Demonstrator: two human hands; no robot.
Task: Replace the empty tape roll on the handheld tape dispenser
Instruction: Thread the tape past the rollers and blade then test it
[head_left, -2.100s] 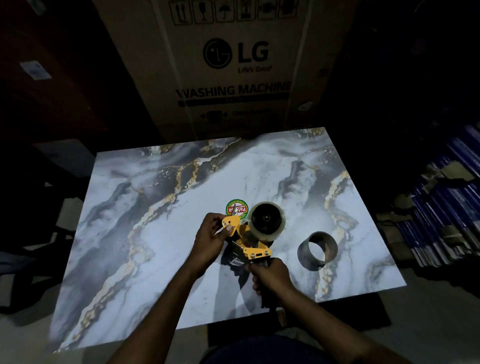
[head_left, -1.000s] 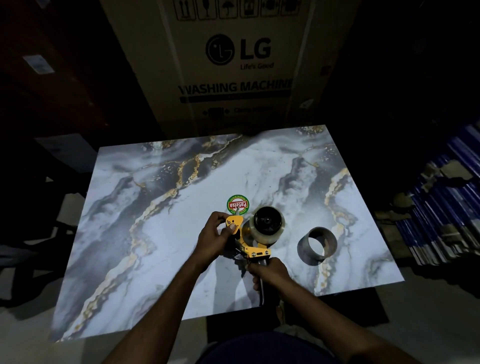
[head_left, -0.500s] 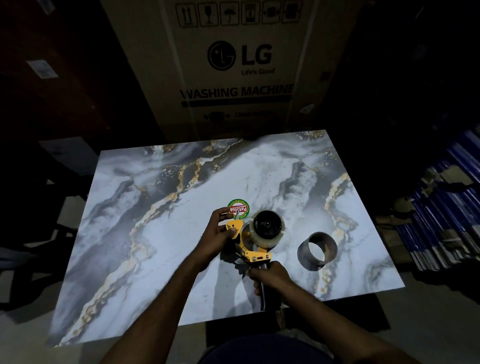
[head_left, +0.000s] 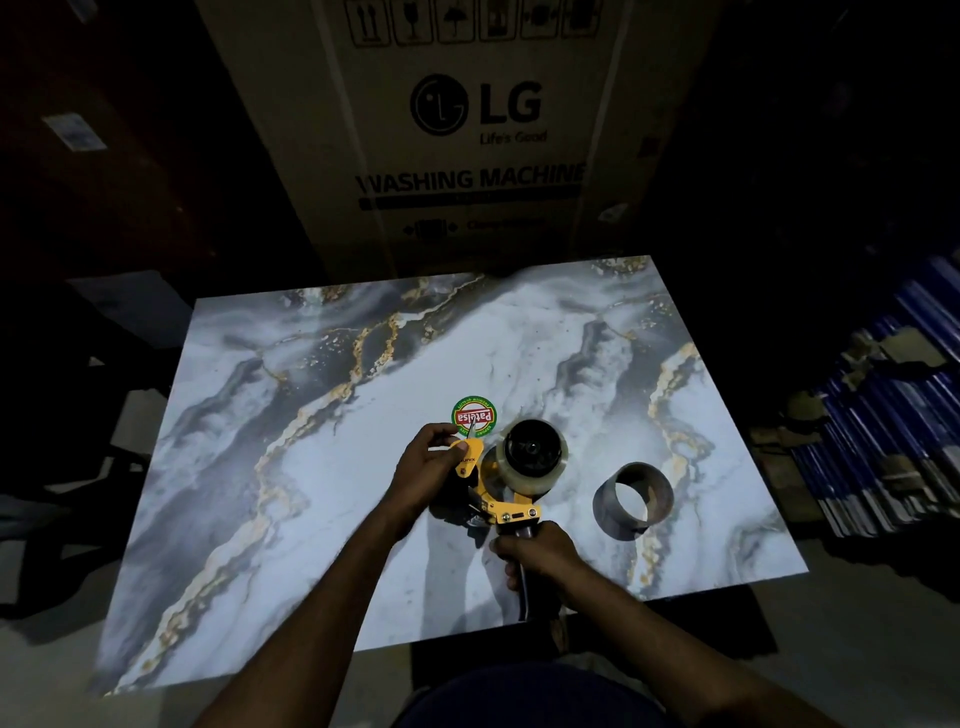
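My left hand (head_left: 427, 466) pinches the yellow front plate at the head of the tape dispenser (head_left: 498, 493), fingertips (head_left: 451, 432) curled over its top edge beside the cutter, while my right hand (head_left: 540, 555) is clenched round the dark handle below, holding the tool just above the marble-patterned table (head_left: 311, 415). A fresh roll of clear tape (head_left: 531, 460) already sits on the hub; the empty core (head_left: 632, 500), a bare cardboard ring, stands on the table just right of the dispenser, apart from it. A round green-and-red sticker (head_left: 474, 417) shows on the tabletop just beyond my left fingers. A large washing-machine carton (head_left: 467, 130) rises behind the table. The dispenser looks light and rigid, best steadied by handle and frame; I judge the serrated blade near my left fingers is the part to avoid. The film itself should be thin, glossy and clingy, so its loose end wants a fingertip grip at the edge. Whether that end is threaded yet I cannot tell.
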